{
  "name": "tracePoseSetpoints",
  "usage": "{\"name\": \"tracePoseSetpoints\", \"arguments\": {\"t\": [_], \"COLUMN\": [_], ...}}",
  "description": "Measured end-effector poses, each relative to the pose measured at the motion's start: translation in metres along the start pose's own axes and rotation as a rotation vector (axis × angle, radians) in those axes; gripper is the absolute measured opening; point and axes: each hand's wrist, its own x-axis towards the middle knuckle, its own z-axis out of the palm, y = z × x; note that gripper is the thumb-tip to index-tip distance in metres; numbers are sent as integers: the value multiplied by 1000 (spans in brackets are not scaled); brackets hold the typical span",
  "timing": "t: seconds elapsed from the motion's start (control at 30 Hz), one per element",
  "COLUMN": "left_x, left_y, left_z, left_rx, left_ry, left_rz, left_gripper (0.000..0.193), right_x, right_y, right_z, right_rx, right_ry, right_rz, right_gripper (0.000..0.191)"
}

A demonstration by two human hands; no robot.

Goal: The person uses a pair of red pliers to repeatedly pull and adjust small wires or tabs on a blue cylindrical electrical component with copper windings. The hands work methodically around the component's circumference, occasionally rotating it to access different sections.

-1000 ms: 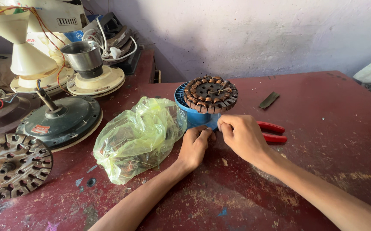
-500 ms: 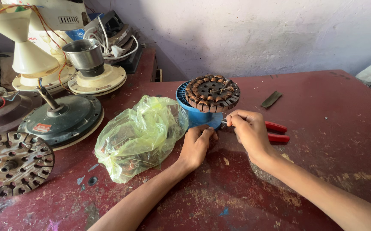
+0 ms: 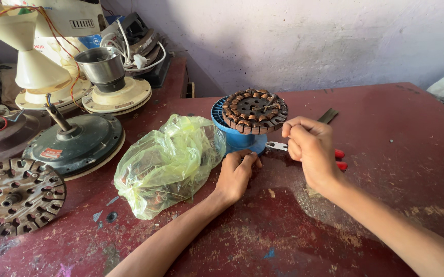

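Resting on the worktop (image 3: 386, 128), the left hand (image 3: 234, 174) curls loosely just below the blue spool (image 3: 232, 136) (wound stator (image 3: 254, 110) atop); the right hand (image 3: 311, 149) beside it grips red-handled pliers (image 3: 338, 159).

Centre: wound stator (image 3: 254, 110) on a spool (image 3: 234, 137), which stands on the table (image 3: 386, 128)
Nine o'clock of spool: plastic bag (image 3: 168, 161), touching it
Six o'clock of spool: left hand (image 3: 235, 174), on the table, just beside bag and spool
Four o'clock of stator: right hand (image 3: 311, 149); pliers (image 3: 309, 150) lie under it
Ten o'clock, far: fan motor housing (image 3: 73, 143); perforated rotor disc (image 3: 14, 195) at eight o'clock of it
Two o'clock of stator: flat strip (image 3: 328, 115)
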Motion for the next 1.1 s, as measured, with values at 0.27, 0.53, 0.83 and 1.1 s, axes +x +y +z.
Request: {"name": "tracePoseSetpoints", "arguments": {"t": [0.27,0.53,0.83,1.1], "left_x": [14,19,3,-3], "left_y": [-9,3,28,29], "left_z": [-6,-21,-20,-18], "left_rx": [-80,-177,137,134], "left_ry": [26,-5,128,211], "left_rz": [30,113,230,192], "left_gripper": [44,49,53,48], "right_x": [-10,-34,-37,-37], "right_y": [-2,-1,-1,13], "right_z": [17,36,39,39], "right_rx": [-524,-816,-941,-1079], "right_ry": [-285,-554,-581,-657], "right_rz": [-374,-357,-253,-251], "right_gripper": [21,14,5,8]}}
